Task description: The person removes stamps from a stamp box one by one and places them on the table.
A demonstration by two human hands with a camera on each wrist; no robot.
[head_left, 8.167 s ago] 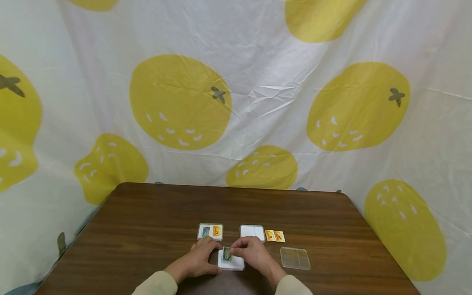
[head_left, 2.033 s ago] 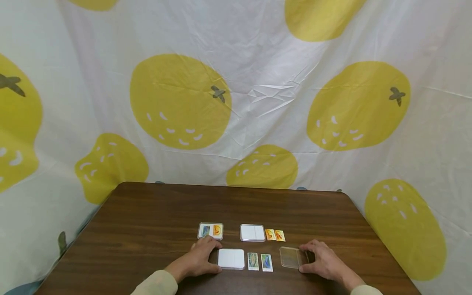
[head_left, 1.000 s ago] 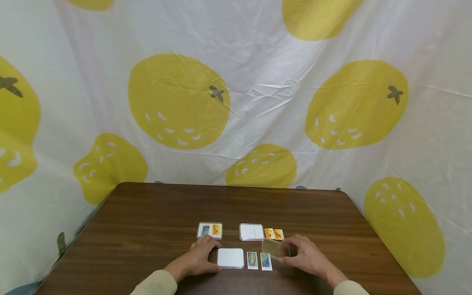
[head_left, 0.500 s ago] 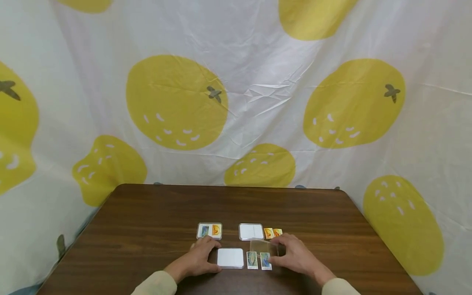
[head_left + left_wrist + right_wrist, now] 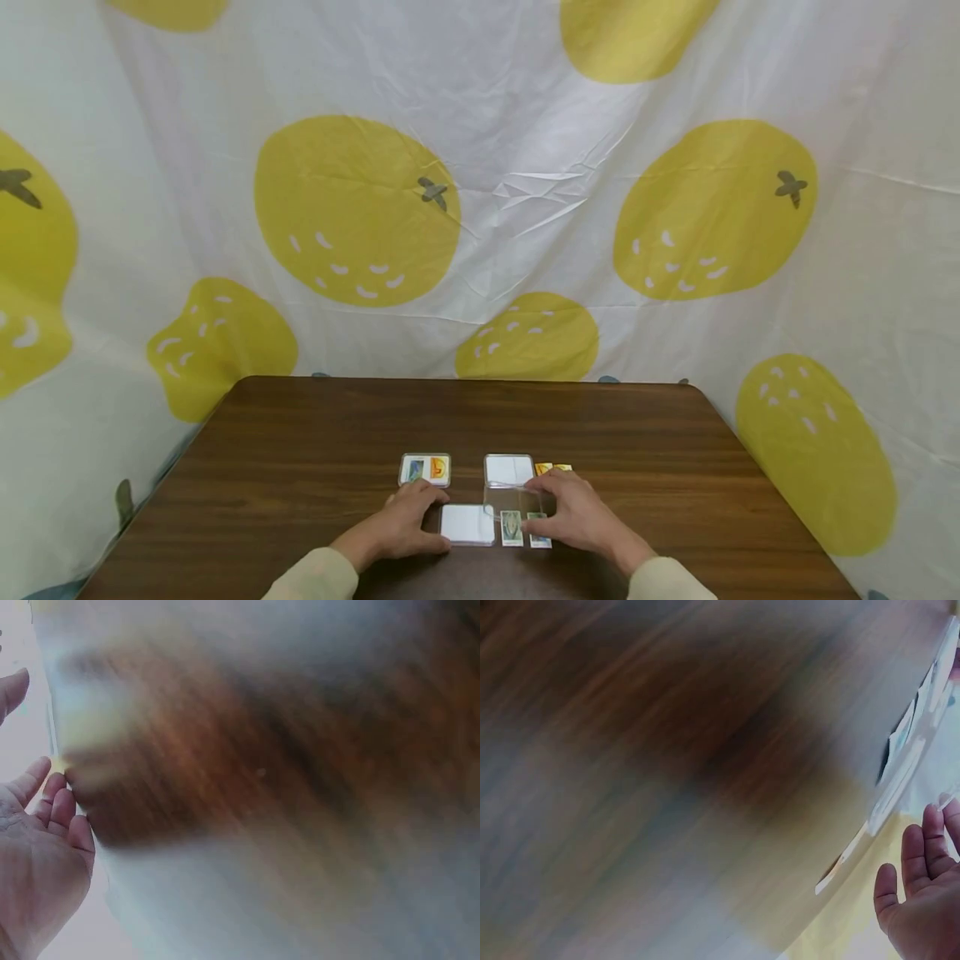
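In the head view, my left hand (image 5: 397, 521) holds the left end of a flat white-lined case (image 5: 468, 525), thumb at its near corner and fingers at its far one. My right hand (image 5: 581, 510) pinches a clear plastic lid (image 5: 504, 500) by its right side. The lid is tilted over the far edges of two small stamps and overlaps the case's right corner. One stamp (image 5: 512, 530) carries a green picture; the blue stamp (image 5: 542, 540) is partly behind my right thumb. Both wrist views are largely blurred wood, with the hands at the edges.
Farther back lies a closed clear case (image 5: 425, 469) with a blue and an orange stamp inside. Beside it is another white-lined case (image 5: 508, 468). Two orange stamps (image 5: 543, 468) lie to its right, partly hidden by my right hand. A lemon-print cloth (image 5: 360, 208) hangs behind the brown table (image 5: 337, 433).
Earlier, my right hand set down the green stamp, then took the clear lid from the table's right. It has carried the lid leftward over the stamps toward the case. My left hand has stayed put.
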